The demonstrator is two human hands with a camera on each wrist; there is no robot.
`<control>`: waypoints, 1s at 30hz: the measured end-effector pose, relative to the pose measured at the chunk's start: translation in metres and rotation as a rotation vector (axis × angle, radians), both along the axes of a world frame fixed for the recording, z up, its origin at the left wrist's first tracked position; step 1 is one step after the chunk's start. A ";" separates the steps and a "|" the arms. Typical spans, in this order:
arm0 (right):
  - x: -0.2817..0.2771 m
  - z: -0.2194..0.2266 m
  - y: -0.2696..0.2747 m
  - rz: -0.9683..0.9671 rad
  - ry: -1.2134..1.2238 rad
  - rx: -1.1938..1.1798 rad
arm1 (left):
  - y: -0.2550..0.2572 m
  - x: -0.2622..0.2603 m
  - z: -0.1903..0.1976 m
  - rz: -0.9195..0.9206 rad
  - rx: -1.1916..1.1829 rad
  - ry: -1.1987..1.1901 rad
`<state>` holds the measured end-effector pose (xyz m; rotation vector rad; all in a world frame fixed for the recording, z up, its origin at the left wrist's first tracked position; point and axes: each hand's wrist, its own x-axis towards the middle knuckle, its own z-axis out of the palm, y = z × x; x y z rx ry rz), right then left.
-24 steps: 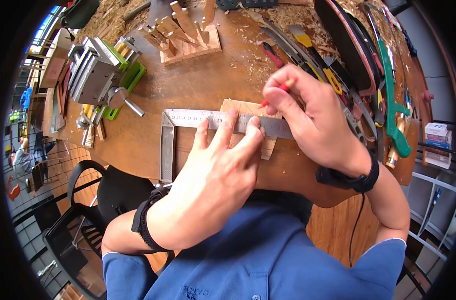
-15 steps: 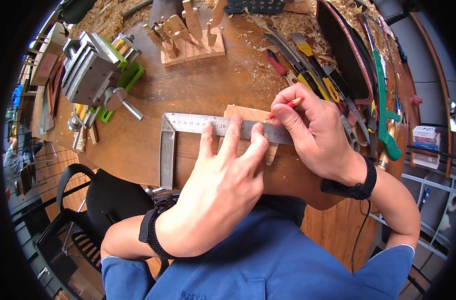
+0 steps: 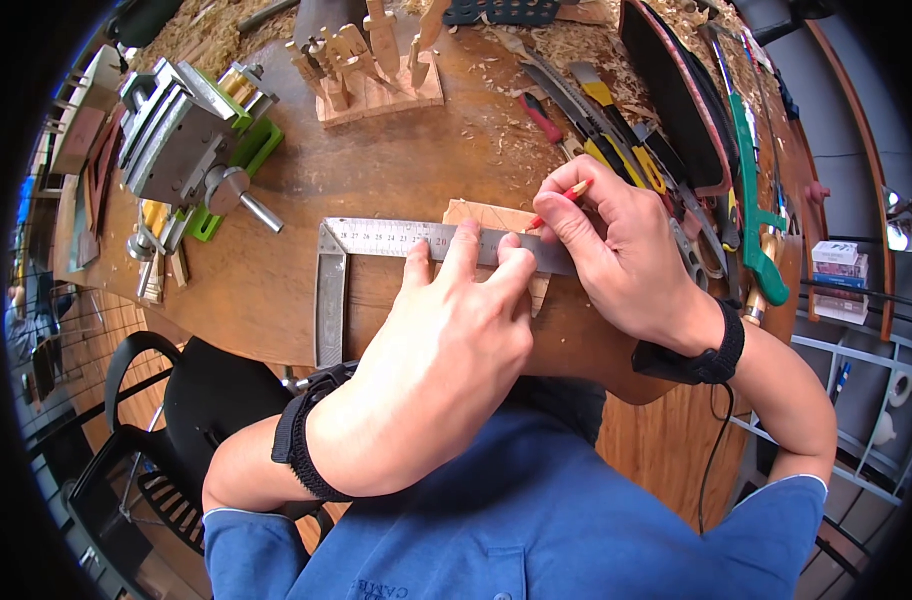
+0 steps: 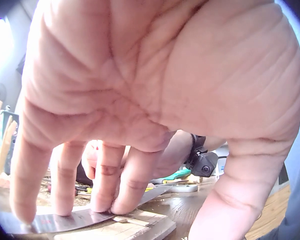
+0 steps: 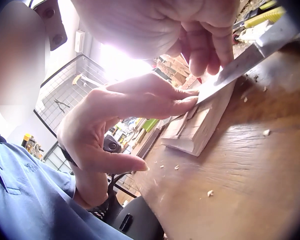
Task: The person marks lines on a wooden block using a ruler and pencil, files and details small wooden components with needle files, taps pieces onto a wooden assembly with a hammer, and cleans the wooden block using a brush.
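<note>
A steel square's ruled blade lies across a pale wooden block, its thick stock toward the person at the left. The left hand presses the blade down with spread, nearly straight fingertips, which the left wrist view shows on the metal. In the right hand a red pencil is pinched between thumb and fingers, its tip low at the blade's far edge over the block. From the right wrist view, the block shows under the blade.
A grey vise with green parts stands at the left. Behind is a wooden rack holding carved pieces. Knives, a saw and a red-handled tool lie at the right among shavings. A black chair stands by the table's near edge.
The pencil's tip has come down from above the block to the blade's far edge, slightly rightward, with the right hand lower. The left hand still presses the square; the whole view has shifted a little.
</note>
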<state>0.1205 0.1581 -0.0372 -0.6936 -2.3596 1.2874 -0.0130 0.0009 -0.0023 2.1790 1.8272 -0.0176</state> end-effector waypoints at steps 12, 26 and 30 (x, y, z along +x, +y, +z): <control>0.002 0.000 0.000 0.029 0.009 0.026 | -0.003 0.000 -0.002 0.015 0.038 -0.017; 0.003 -0.003 -0.001 0.039 0.059 0.008 | -0.002 0.002 0.000 0.005 0.000 0.016; 0.003 -0.003 0.000 0.048 0.081 0.028 | -0.002 0.001 0.002 0.005 -0.008 0.008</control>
